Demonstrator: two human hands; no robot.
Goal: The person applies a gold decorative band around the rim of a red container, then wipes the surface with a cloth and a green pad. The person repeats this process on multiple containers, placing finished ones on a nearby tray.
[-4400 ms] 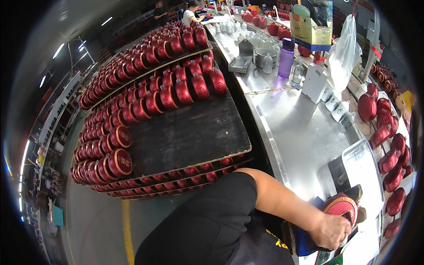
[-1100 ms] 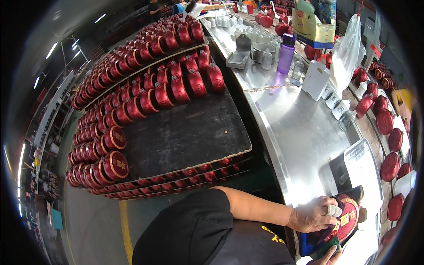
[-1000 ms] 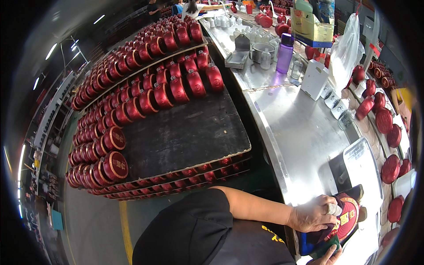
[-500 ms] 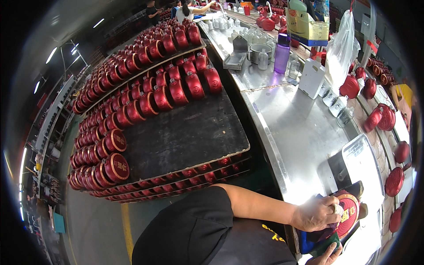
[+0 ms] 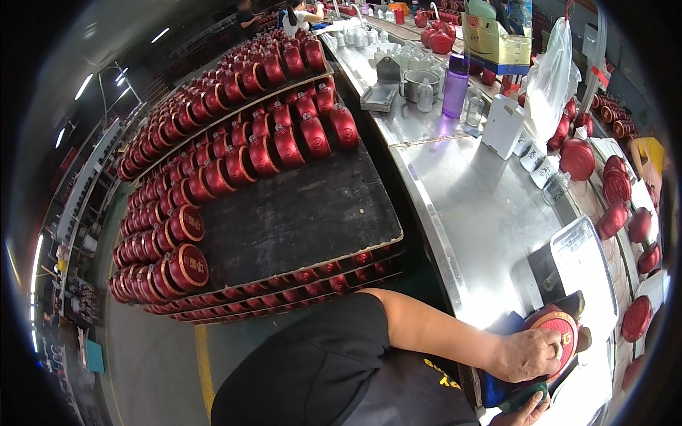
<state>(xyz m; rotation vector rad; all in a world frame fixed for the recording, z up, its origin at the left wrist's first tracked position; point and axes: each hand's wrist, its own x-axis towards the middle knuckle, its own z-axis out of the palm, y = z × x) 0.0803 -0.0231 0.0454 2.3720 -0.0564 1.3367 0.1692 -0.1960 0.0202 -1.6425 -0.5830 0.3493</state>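
A round red bottle (image 5: 553,321) with a gold-edged face lies tilted between dark holder blocks (image 5: 582,339) on the bench at lower right. Across its face reaches my left hand (image 5: 524,355), fingers curled and pressed on the raised decoration; anything pinched under them is hidden. Below the bottle, at the lower edge, my right hand (image 5: 526,413) grips a dark green piece (image 5: 522,399) whose kind I cannot make out. Blue material (image 5: 497,389) shows beneath my left wrist.
To the left stands a stacked rack (image 5: 305,206) with rows of red bottles (image 5: 264,157). A clear plastic bin (image 5: 584,259) sits behind the work spot. Farther up the metal bench (image 5: 462,192) are a purple bottle (image 5: 455,89), a metal pot (image 5: 419,84) and white cups. Red bottles line the conveyor at right.
My left hand has moved slightly right and down over the bottle's face, its fingers turning downward. Red bottles on the conveyor have shifted. My right hand stays about where it was.
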